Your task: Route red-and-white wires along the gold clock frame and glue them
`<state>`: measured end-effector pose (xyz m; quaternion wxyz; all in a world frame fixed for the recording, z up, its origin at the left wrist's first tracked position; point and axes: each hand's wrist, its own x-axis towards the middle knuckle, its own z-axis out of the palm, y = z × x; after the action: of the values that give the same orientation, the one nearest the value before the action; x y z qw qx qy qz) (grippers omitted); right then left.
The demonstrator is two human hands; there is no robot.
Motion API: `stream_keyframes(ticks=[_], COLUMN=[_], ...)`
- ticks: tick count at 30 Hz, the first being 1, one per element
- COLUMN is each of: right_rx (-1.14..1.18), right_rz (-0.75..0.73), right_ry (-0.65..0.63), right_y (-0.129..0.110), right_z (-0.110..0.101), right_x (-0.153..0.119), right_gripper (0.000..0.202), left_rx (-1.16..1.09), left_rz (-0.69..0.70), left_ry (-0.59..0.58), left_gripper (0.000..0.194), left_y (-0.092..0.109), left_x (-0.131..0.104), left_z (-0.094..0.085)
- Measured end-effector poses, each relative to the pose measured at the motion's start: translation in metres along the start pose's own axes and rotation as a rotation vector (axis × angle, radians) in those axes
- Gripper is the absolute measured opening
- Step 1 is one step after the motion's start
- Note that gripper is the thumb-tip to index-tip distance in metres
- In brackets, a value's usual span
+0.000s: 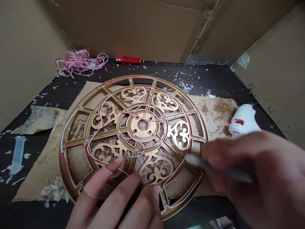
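Note:
A round gold openwork frame (143,115) lies on brown cardboard, with red and white wires (101,116) run along its rings and spokes. On the frame's near side rests my left hand (124,198), its fingers spread over the scrollwork and spokes. At the right rim is my right hand (247,165), blurred by motion, its fingers closed around a slim grey tool (214,167). The tool's tip is near the wires by the right spoke; whether it touches them cannot be made out.
A white glue gun (245,119) lies at the right. Bundled wire (79,63) and a red lighter (128,59) sit at the back. A glue stick-like translucent strip (18,151) is at the left. Cardboard walls (143,28) enclose the dark table (166,68), strewn with white scraps.

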<state>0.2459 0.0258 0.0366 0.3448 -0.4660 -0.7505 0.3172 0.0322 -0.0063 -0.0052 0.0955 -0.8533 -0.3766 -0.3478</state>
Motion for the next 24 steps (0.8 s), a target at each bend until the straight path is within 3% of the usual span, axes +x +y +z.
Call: stream_keyframes(ticks=[3,5,11,15,21,24], right_rx=[0.200,0.247,0.195,0.031,-0.217,-0.243], right_rz=[0.054,0.059,-0.019,-0.015,-0.044,-0.215], right_ry=[0.179,0.208,-0.018,-0.070,-0.330,-0.385], right_y=[-0.005,-0.007,-0.006,-0.017,-0.022,-0.007], right_z=[0.008,0.010,0.007,-0.004,-0.028,-0.028], right_x=[0.011,0.018,0.026,0.026,0.017,0.019], right_gripper=[0.012,0.010,0.013,0.007,0.007,0.012], left_rx=[-0.016,-0.023,-0.031,0.009,0.038,0.058], left_rz=[-0.041,-0.016,-0.076,-0.116,-0.100,-0.138], left_ry=[-0.020,-0.014,-0.057,-0.095,-0.016,-0.027], left_gripper=[0.016,0.020,0.018,0.021,0.023,0.019], left_y=[0.001,0.002,-0.007,-0.005,0.022,0.029], left_x=[0.001,-0.001,-0.018,-0.017,0.016,0.026], left_z=[-0.002,-0.004,-0.020,-0.029,-0.007,0.003])
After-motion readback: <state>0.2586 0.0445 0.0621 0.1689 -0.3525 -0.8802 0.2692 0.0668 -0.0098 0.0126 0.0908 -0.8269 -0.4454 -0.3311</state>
